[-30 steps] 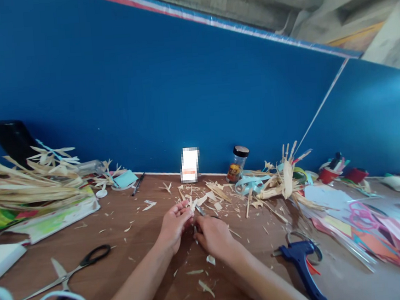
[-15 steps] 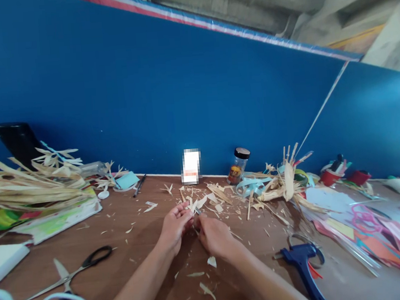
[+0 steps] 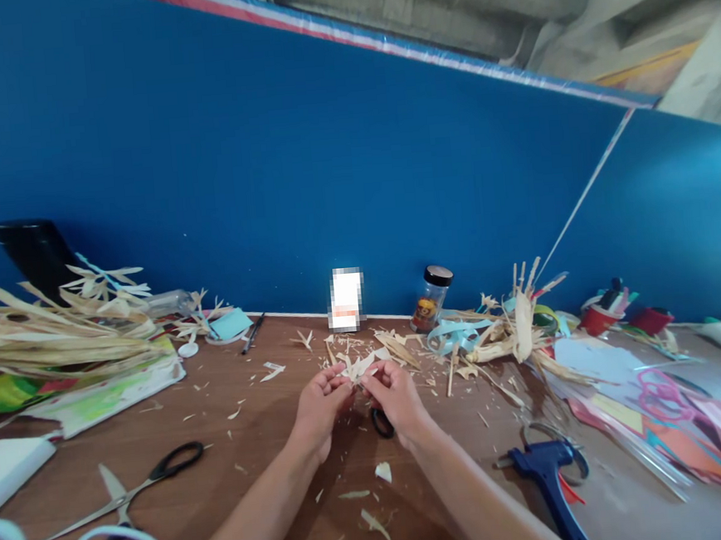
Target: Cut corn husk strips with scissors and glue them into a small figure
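Note:
Over the middle of the brown table, my left hand (image 3: 323, 406) is closed in a pinch on a pale dried corn husk piece (image 3: 357, 368) with pointed, petal-like strips. My right hand (image 3: 395, 396) pinches the same husk from the other side, thumb and forefinger close to the left fingertips. Just under my right hand shows a black handle loop (image 3: 382, 423), seemingly of small scissors; whether the hand also holds it I cannot tell. Cut husk scraps (image 3: 397, 349) lie behind the hands. A small whitish scrap (image 3: 383, 471) rests between my forearms.
Large open scissors (image 3: 122, 507) lie at left, by a white box (image 3: 14, 464) and a heap of corn husks (image 3: 60, 343). A phone-like blurred screen (image 3: 346, 299) and a jar (image 3: 431, 299) stand at the blue partition. At right are a blue glue gun (image 3: 548, 476) and coloured paper (image 3: 679, 436).
My right hand has turned, from being curled around a metal blade to pinching the husk by its fingertips. The black handle loop now shows beneath it. My left hand stays nearly in place.

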Demonstrator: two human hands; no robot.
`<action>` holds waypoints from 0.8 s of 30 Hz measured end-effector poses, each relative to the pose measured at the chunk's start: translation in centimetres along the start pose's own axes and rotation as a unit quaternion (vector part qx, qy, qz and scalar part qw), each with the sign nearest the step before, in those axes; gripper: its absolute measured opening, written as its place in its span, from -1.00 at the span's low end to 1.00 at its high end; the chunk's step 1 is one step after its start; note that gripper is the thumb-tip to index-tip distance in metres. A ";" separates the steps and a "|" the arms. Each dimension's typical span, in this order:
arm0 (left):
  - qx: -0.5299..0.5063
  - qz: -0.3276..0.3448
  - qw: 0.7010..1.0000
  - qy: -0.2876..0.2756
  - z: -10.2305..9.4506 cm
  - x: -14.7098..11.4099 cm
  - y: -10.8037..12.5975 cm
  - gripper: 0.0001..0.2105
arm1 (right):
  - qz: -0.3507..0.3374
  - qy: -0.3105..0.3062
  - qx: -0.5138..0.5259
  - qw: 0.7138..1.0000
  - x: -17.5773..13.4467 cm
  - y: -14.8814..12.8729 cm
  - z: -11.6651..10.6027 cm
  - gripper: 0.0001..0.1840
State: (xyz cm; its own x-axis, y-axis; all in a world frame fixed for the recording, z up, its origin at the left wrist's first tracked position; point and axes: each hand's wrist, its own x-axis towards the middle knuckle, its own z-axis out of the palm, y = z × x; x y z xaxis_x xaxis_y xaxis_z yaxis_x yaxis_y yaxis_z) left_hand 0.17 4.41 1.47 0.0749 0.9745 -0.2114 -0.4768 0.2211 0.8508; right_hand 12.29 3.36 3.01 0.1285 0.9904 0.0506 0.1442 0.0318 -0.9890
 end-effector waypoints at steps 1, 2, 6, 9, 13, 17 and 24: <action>0.003 0.001 1.000 -0.006 0.0 0.0 0.0 -0.56 | -0.001 0.001 0.002 1.000 0.1 0.1 0.0 -0.82; 0.006 0.002 1.000 -0.011 0.0 0.0 -0.1 -0.56 | -0.003 0.002 0.002 1.000 0.2 0.2 -0.1 -0.83; 0.015 0.002 1.000 -0.025 0.0 -0.1 -0.2 -0.56 | -0.018 0.007 -0.013 1.000 0.5 0.7 -0.5 -0.84; 0.017 0.004 0.999 -0.038 0.1 -0.1 -0.3 -0.57 | -0.027 0.010 -0.025 0.999 0.6 0.9 -0.7 -0.84; 0.020 0.004 0.999 -0.043 0.1 -0.2 -0.2 -0.56 | -0.036 0.012 -0.041 0.998 0.6 1.0 -0.7 -0.84; 0.017 0.001 0.999 -0.051 0.3 -0.3 -0.1 -0.54 | -0.043 0.011 -0.056 0.997 0.7 1.2 -0.8 -0.84; 0.004 -0.020 0.998 -0.056 0.6 -0.6 0.3 -0.52 | -0.050 0.010 -0.063 0.997 0.7 1.3 -0.8 -0.83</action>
State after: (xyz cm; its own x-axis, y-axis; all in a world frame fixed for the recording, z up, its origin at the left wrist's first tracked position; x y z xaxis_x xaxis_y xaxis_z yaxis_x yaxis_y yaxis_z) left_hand 0.49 3.90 2.12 0.1914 0.9629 -0.1903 -0.4646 0.2597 0.8466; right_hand 13.36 4.01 1.85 0.1277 0.9801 0.1517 0.2794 0.1112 -0.9537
